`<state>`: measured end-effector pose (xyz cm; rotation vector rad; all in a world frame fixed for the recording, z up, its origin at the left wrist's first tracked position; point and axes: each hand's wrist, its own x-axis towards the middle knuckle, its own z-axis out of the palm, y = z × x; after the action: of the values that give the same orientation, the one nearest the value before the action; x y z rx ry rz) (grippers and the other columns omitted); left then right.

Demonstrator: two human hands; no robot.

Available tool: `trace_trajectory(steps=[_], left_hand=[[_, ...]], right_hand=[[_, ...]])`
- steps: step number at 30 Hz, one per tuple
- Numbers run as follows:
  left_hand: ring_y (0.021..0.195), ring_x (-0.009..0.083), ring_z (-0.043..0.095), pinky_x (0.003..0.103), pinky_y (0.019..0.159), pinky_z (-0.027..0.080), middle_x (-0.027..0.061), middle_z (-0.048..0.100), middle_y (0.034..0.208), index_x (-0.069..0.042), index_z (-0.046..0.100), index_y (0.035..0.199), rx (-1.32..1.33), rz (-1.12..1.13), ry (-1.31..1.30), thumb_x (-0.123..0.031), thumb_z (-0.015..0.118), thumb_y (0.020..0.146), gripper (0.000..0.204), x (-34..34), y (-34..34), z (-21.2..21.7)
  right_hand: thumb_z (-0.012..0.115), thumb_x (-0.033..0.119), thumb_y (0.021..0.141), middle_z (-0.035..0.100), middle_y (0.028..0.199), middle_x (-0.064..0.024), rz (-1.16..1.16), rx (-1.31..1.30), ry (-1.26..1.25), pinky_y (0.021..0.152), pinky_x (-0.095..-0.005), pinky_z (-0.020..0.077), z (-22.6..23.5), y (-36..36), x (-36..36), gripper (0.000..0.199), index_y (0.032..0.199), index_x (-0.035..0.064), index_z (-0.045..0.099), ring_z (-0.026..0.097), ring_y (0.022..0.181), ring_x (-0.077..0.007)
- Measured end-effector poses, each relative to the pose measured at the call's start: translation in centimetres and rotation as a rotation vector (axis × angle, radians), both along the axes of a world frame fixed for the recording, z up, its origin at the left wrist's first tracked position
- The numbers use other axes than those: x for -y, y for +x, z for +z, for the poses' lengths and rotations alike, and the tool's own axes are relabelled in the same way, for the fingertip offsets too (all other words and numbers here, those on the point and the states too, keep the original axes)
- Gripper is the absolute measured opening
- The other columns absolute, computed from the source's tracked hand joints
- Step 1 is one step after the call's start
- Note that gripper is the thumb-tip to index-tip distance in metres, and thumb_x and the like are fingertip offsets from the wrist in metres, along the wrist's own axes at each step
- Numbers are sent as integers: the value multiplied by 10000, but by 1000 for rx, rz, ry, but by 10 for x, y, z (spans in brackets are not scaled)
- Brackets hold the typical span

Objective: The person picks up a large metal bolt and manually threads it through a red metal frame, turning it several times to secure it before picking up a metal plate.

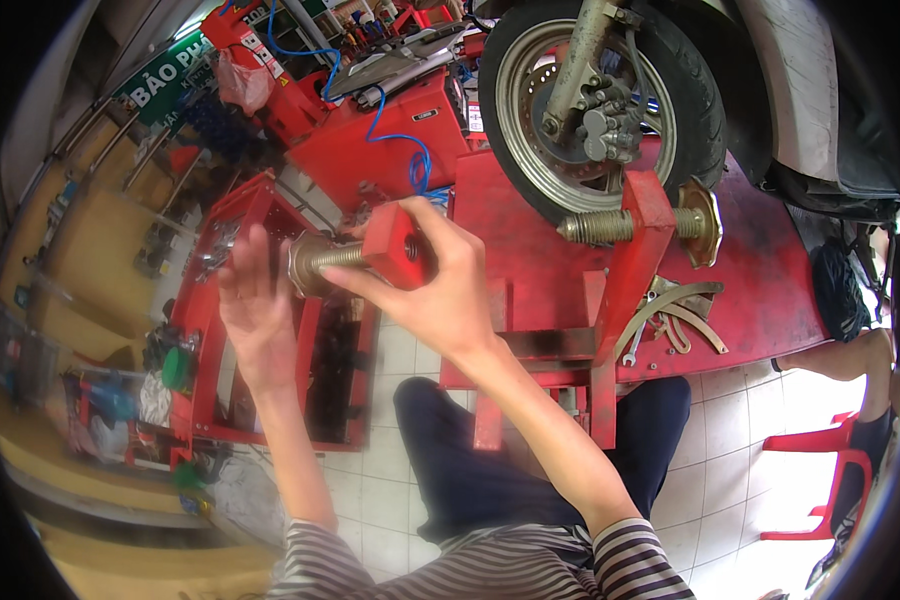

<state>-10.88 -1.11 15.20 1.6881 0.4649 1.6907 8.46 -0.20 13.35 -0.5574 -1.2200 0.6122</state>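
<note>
My right hand (448, 275) is wrapped round the red block-like end of a clamp arm (395, 248). A brass-coloured threaded screw (342, 260) runs through it, and my thumb lies along the screw. On the screw's left end sits a round metal handwheel (308, 264). Just left of that wheel is my left hand (257, 310), slightly blurred, fingers stretched upward with nothing in them; whether it touches the rim I cannot tell. A matching red clamp arm (638, 250) stands to the right, carrying its own threaded screw (598, 227) and handwheel (708, 222).
A motorbike's front wheel (505, 120) stands on the red lift table (760, 290). Curved brake shoes (685, 308) and a wrench (633, 345) lie near its edge. A red tool cart (205, 400) is at left, a red cabinet (370, 150) behind. Another person's leg (835, 358) shows beside a red stool (820, 443).
</note>
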Motion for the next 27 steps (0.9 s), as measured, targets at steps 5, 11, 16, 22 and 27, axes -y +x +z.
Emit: trace_trajectory(steps=[5,11,16,22,27], left_hand=[[1056,174,594,331,930,473,105,597,1219,7,551,1251,-387,269,-360,-468,246,1073,591,7,19,20],[1219,336,563,398,1035,433,109,609,1155,-6,551,1208,-179,27,33,-278,412,1064,338,2,14,19],[1080,189,602,366,992,439,75,618,1116,-12,567,1199,-374,622,-114,-396,406,1057,439,11,28,28],[1087,170,605,292,877,489,115,611,1215,-17,569,1230,-323,232,-88,-396,371,1067,458,13,27,16],[1246,202,537,354,1009,450,130,542,1331,-10,502,1293,-175,169,-306,-360,299,1084,455,14,15,13]], right_hand=[[900,202,681,710,873,-68,-94,54,-8,716,-298,530,1,1,0,445,986,9,640,672,773,-146],[919,235,651,706,843,-63,-102,69,38,678,-285,524,-1,0,0,487,978,15,633,662,732,-141],[926,226,638,702,846,-55,-129,76,40,697,-286,535,-4,-1,-3,507,985,9,628,667,751,-142],[914,171,644,707,887,-64,-61,56,37,740,-292,536,-2,-3,0,490,997,-2,622,664,814,-129],[875,102,671,691,926,-63,-64,98,-10,780,-305,528,-7,-4,-1,435,1002,0,613,645,853,-131]])
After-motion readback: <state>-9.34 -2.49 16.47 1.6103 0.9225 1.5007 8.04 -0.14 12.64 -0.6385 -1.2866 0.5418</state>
